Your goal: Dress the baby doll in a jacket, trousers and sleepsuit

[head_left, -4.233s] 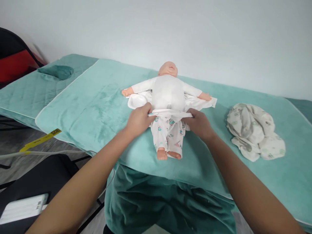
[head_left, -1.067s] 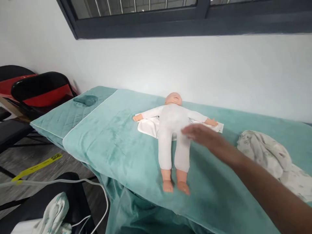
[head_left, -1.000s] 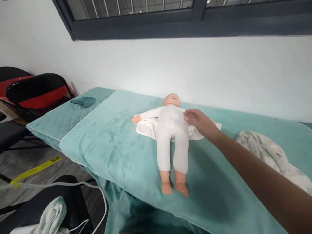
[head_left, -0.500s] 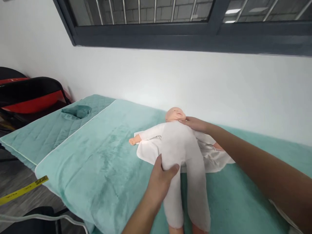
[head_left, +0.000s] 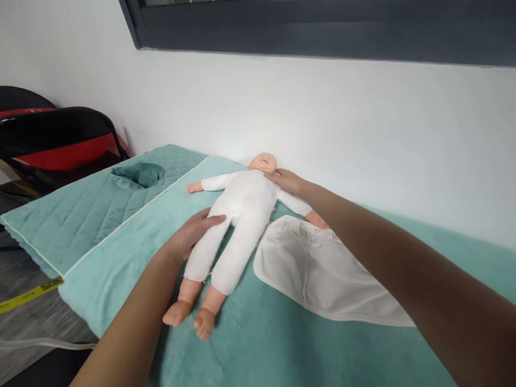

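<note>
While the doll (head_left: 250,196) lies on its back at the centre of the frame, the left hand (head_left: 193,232) grips its hip; the right hand (head_left: 287,181) clasps it beside the neck; a white cloth (head_left: 306,271) lies at lower right, on the green blanket (head_left: 262,344).

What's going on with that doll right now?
A person has both hands on a baby doll in a plain white body. The left hand grips it at the hip, thumb over the front; the right hand holds it at the shoulder, beside the neck. The doll is face up over a teal cover, head toward the wall. A white cloth lies spread beside it, partly hidden by the right arm.
</note>
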Action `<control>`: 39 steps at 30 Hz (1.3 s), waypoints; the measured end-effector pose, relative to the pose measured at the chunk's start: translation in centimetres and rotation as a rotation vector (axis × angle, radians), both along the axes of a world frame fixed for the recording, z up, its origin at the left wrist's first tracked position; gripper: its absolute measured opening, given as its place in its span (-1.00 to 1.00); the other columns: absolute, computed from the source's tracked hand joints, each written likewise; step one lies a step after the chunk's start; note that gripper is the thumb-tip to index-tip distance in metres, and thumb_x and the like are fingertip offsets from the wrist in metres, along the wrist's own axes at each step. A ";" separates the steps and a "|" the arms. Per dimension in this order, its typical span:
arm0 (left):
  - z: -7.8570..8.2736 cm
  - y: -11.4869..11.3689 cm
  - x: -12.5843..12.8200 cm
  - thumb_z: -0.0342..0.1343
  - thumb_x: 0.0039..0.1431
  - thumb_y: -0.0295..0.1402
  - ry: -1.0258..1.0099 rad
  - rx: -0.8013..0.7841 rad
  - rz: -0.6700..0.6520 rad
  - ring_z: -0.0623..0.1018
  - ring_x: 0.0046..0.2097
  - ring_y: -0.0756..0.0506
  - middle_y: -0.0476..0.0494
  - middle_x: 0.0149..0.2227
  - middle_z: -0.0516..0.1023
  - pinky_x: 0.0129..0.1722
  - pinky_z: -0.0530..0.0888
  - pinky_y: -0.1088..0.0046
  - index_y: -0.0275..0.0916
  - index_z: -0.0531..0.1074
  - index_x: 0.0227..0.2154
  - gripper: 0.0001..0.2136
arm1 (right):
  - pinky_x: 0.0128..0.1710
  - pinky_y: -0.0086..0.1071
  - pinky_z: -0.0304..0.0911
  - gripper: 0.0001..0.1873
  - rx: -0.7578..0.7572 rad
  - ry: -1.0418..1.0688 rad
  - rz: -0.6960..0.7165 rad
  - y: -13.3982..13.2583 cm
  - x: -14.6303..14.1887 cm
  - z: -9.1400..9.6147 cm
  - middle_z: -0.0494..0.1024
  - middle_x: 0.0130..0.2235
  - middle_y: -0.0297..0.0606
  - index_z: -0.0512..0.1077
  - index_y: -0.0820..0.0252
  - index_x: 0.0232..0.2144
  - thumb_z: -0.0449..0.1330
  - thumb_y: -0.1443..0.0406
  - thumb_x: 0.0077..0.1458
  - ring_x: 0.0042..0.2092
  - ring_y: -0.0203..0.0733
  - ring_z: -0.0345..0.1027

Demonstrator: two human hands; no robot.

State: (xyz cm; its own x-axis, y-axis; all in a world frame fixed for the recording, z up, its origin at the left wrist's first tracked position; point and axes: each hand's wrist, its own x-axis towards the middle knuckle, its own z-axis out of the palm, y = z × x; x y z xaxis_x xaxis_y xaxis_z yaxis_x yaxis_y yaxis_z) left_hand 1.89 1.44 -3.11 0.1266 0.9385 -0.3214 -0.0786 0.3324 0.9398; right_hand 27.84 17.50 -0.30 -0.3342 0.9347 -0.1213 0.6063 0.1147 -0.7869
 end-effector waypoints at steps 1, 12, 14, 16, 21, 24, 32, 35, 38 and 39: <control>-0.3 0.3 -0.3 0.22 0.08 -0.05 0.069 0.013 0.002 0.62 -0.11 -0.29 -0.35 -0.06 0.61 -0.12 0.55 0.14 -0.31 0.39 0.09 -0.42 | 0.05 -0.21 0.30 -0.24 0.021 -0.025 0.006 -0.1 0.9 -0.4 0.41 0.22 -0.02 0.32 0.20 0.18 0.12 -0.17 0.12 0.10 0.06 0.37; 2.4 -6.5 9.3 -0.04 0.27 -0.41 1.225 0.813 -0.264 0.44 0.16 -0.24 -0.23 0.18 0.42 0.09 0.44 0.19 -0.19 0.29 0.18 -0.59 | -0.37 -0.33 0.11 -0.63 0.037 -0.885 0.043 -15.3 16.8 -1.7 0.55 -0.28 -0.22 0.40 0.11 -0.35 0.08 -0.04 0.18 -0.27 -0.07 0.41; 1.7 -6.9 13.1 0.03 0.20 -0.50 1.226 0.912 -0.385 0.35 0.25 -0.27 -0.28 0.26 0.34 0.18 0.36 0.15 -0.23 0.22 0.24 -0.48 | -0.39 -0.34 0.05 -0.75 0.210 -0.980 0.127 -19.1 15.9 -0.7 0.52 -0.26 -0.24 0.38 0.10 -0.32 0.03 0.09 0.24 -0.29 -0.12 0.38; 1.0 -6.7 16.3 0.09 0.11 -0.56 1.184 0.993 -0.385 0.23 0.34 -0.30 -0.31 0.33 0.23 0.26 0.25 0.08 -0.22 0.17 0.28 -0.37 | -0.42 -0.34 0.00 -0.78 0.381 -1.034 0.259 -22.7 14.7 1.2 0.49 -0.26 -0.24 0.36 0.11 -0.29 -0.04 0.21 0.29 -0.32 -0.16 0.35; 2.3 -7.1 21.3 0.07 0.14 -0.51 0.852 0.832 -0.256 0.42 0.19 -0.25 -0.32 0.11 0.49 0.19 0.30 0.13 -0.25 0.44 -0.03 -0.68 | -0.40 -0.36 -0.01 -0.80 0.521 -1.011 0.060 -28.8 15.2 6.3 0.48 -0.18 -0.18 0.35 0.14 -0.26 -0.04 0.22 0.30 -0.25 -0.15 0.35; 5.0 -9.0 22.6 -0.01 0.20 -0.37 0.524 0.595 -0.068 0.55 -0.06 -0.21 -0.27 -0.14 0.58 -0.05 0.46 0.27 -0.30 0.45 -0.15 -0.77 | -0.36 -0.35 0.06 -0.71 0.361 -0.804 -0.215 -30.7 16.7 7.2 0.49 -0.22 -0.18 0.33 0.15 -0.29 0.04 0.06 0.26 -0.27 -0.13 0.33; 4.4 -21.0 20.5 0.30 -0.15 -0.29 0.066 0.553 -0.087 0.42 0.18 -0.19 -0.30 0.19 0.38 0.22 0.32 0.30 -0.26 0.22 0.16 -0.26 | -0.26 -0.31 0.29 -0.53 -0.161 0.577 -0.090 -38.6 9.8 3.7 0.56 -0.24 -0.24 0.44 0.16 -0.08 0.08 -0.04 0.17 -0.28 -0.15 0.39; -1.5 -28.8 16.7 0.27 -0.06 -0.17 0.180 0.385 0.022 0.47 0.13 -0.23 -0.30 0.11 0.47 0.19 0.36 0.23 -0.22 0.33 0.09 -0.39 | -0.18 -0.28 0.34 -0.57 -0.369 0.607 0.132 -44.0 7.6 0.9 0.59 -0.15 -0.24 0.49 0.09 -0.03 0.14 0.02 0.15 -0.21 -0.12 0.44; -6.6 -37.6 12.0 0.28 -0.11 -0.04 0.364 0.006 -0.099 0.61 -0.21 -0.23 -0.14 -0.32 0.62 -0.14 0.53 0.25 -0.11 0.52 -0.28 -0.65 | -0.02 -0.25 0.33 -0.66 -0.496 0.350 0.474 -49.1 8.0 -3.1 0.61 -0.09 -0.26 0.57 0.04 -0.09 0.22 0.18 0.07 -0.06 -0.04 0.47; -7.5 -40.1 10.2 0.30 -0.17 -0.03 0.398 -0.055 -0.088 0.60 -0.32 -0.22 -0.09 -0.44 0.59 -0.24 0.54 0.26 -0.10 0.52 -0.40 -0.69 | 0.07 -0.25 0.28 -0.62 -0.481 0.265 0.511 -50.5 8.4 -4.5 0.59 -0.02 -0.27 0.57 0.01 -0.06 0.21 0.25 0.04 0.03 -0.03 0.44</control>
State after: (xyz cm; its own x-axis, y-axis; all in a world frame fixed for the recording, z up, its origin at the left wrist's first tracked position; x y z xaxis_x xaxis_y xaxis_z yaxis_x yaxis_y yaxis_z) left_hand 12.08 -38.70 -10.65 0.0615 0.9096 -0.4109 0.3190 0.3722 0.8716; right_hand 36.28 -33.01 -4.76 -0.7875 0.5192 -0.3320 0.3525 -0.0624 -0.9337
